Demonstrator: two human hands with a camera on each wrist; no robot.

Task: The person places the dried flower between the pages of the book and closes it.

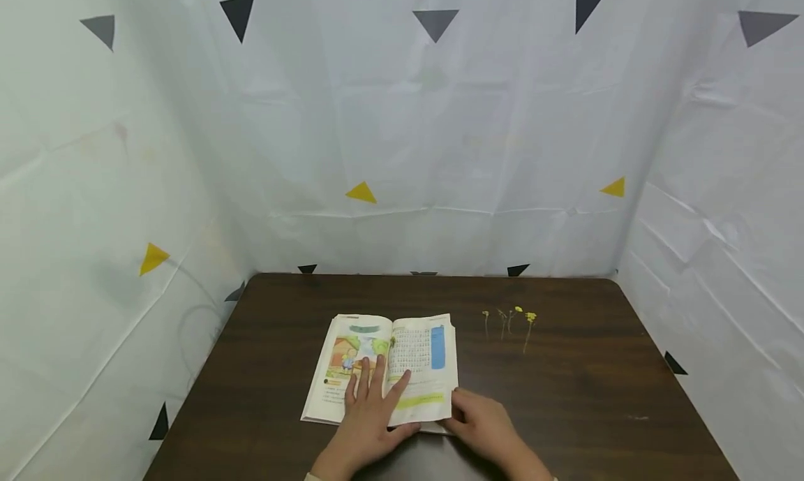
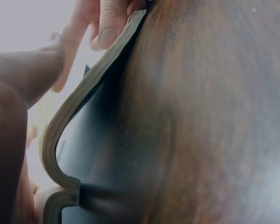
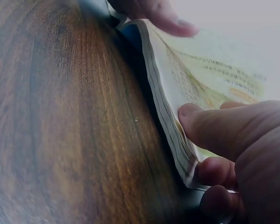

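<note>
An open book (image 1: 433, 387) lies on the dark wooden table, a colour picture on its left page and a blue panel on its right. My left hand (image 1: 370, 422) rests across the lower middle of the spread, fingers spread out and pointing away from me. At the lower right corner, my right hand (image 1: 486, 425) pinches the pages. In the right wrist view its thumb (image 3: 210, 128) lies on the page while the other fingers curl at the edge. The left wrist view shows the page edges (image 2: 60, 121) bowed up from the table.
Several small stalks with yellow flowers (image 1: 530, 317) lie to the right beyond the book. White cloth (image 1: 433, 146) with grey, black and yellow triangles hangs behind and on both sides of the table (image 1: 578, 369).
</note>
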